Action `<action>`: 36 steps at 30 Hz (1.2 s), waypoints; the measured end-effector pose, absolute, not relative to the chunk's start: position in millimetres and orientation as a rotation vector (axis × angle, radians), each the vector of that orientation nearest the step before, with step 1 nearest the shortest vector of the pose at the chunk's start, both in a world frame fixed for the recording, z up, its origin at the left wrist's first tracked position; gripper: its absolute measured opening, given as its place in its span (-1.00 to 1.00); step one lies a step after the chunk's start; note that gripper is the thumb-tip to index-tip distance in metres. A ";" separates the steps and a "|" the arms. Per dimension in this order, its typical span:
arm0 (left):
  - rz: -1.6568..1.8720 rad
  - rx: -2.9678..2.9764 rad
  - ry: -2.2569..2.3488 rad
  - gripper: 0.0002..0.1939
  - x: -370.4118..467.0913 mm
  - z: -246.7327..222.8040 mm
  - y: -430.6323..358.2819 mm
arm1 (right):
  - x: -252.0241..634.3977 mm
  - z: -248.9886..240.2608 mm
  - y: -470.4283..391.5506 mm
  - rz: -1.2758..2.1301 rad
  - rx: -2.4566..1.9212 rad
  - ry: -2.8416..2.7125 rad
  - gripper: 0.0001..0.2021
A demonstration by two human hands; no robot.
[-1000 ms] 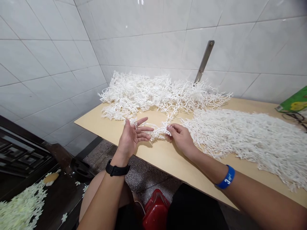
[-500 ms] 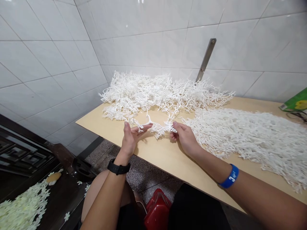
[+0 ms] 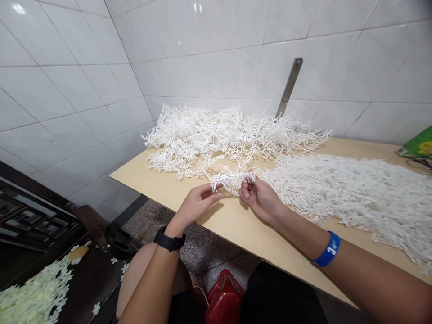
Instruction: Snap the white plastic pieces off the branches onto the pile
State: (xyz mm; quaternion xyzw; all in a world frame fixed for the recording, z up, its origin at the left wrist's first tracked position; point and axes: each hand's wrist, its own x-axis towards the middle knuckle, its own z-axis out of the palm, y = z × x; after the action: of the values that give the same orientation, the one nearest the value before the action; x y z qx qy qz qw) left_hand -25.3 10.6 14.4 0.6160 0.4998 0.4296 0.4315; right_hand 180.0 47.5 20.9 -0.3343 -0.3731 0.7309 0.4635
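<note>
A thin white plastic branch (image 3: 232, 177) with many small twigs is held nearly level above the front of the board. My right hand (image 3: 259, 198) pinches its right end, fingers curled inward. At its left end is my left hand (image 3: 199, 202), the fingertips touching or just under the twigs and the thumb a little apart from them. Behind both hands spreads a loose, tangled heap of similar white branches (image 3: 209, 130). To the right of my right hand lies a flatter, denser layer of white branches (image 3: 347, 189).
The wooden board (image 3: 135, 173) meets a tiled wall with a metal bracket (image 3: 290, 85). A green packet (image 3: 418, 141) stands at the far right. Pale flower pieces (image 3: 37, 288) lie on a dark surface at lower left. A red stool (image 3: 225, 297) is below, between the legs.
My left hand has turned from outstretched, palm-up fingers to bent fingers at the branch's left end. The branch is now straighter and more level; my right hand has rotated slightly, still pinching it.
</note>
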 end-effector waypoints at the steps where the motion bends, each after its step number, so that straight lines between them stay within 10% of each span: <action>1: 1.018 1.583 1.218 -0.44 -24.3 15.4 9.5 | 180.0 20.7 47.0 1.819 -0.807 -0.947 -0.59; 18: 1.412 0.958 0.976 -0.63 18.0 10.7 7.5 | 174.7 15.5 41.1 1.919 -0.751 -1.317 -0.42; 36: 1.455 1.045 1.161 -0.64 17.9 16.4 4.2 | 175.6 17.8 36.6 1.485 -0.780 -1.399 -0.68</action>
State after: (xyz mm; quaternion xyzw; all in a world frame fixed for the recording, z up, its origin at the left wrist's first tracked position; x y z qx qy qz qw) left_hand 17.9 4.2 16.4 0.4289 0.4763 0.5969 0.4826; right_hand 175.6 36.6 17.8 -0.3169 -0.5684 0.6035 0.4607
